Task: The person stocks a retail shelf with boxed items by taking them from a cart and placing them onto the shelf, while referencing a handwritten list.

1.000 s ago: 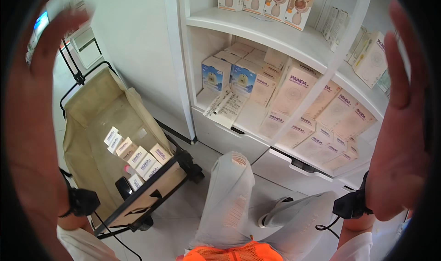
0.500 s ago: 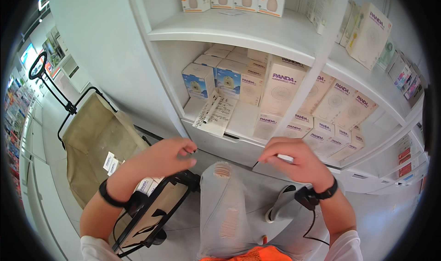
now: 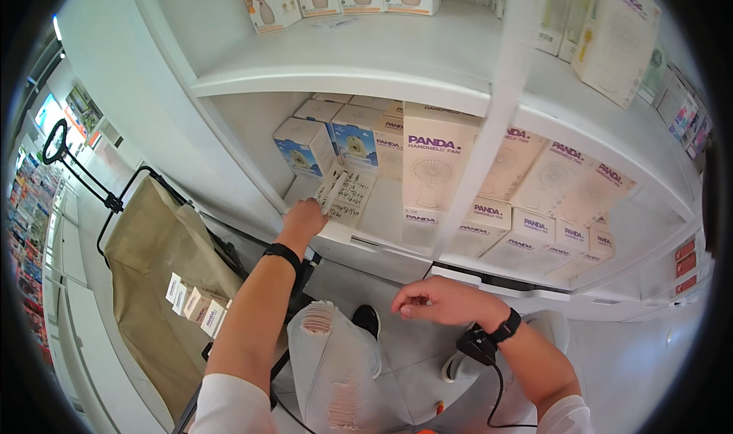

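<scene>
My left hand (image 3: 304, 219) reaches to the front edge of a low white shelf. Its fingers are closed on the lower end of a slim white pen (image 3: 340, 183), which lies slanted over a handwritten sheet of paper (image 3: 354, 195). The fingertips are partly hidden, so their exact hold is hard to see. Behind the paper stand a blue-and-white box (image 3: 304, 148) and a similar blue-fronted box (image 3: 355, 145). My right hand (image 3: 445, 300) hovers in front of the drawers, fingers loosely bent and thumb apart, with nothing visible in it.
A beige folding cart (image 3: 145, 243) with several small boxes (image 3: 195, 307) stands at my left. Tall cream fan boxes (image 3: 434, 159) fill the shelf to the right. A drawer (image 3: 496, 283) below shows a dark gap at its top. The upper shelf (image 3: 343, 56) overhangs the lower one.
My left hand has moved forward from above the cart to the pen and paper. My right hand has shifted left and down. The view has moved closer to the shelf.
</scene>
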`<action>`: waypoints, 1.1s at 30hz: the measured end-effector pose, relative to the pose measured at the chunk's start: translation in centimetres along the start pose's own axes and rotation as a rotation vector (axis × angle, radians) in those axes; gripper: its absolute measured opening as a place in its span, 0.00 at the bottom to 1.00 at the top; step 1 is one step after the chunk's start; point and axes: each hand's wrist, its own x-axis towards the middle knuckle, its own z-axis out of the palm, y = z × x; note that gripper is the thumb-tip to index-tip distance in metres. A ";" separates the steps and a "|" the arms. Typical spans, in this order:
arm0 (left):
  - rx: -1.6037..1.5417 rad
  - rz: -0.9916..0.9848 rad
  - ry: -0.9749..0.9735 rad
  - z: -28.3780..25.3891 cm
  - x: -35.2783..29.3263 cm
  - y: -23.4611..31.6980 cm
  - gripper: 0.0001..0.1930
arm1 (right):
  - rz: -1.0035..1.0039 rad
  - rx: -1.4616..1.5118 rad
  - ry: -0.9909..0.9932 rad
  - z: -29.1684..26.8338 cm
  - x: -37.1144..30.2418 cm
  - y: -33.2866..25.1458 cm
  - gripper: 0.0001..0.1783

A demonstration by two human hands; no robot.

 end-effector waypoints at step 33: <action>-0.135 0.228 -0.185 0.7 -2.9 9.8 0.33 | 0.125 -0.368 0.162 3.3 -1.2 0.8 0.11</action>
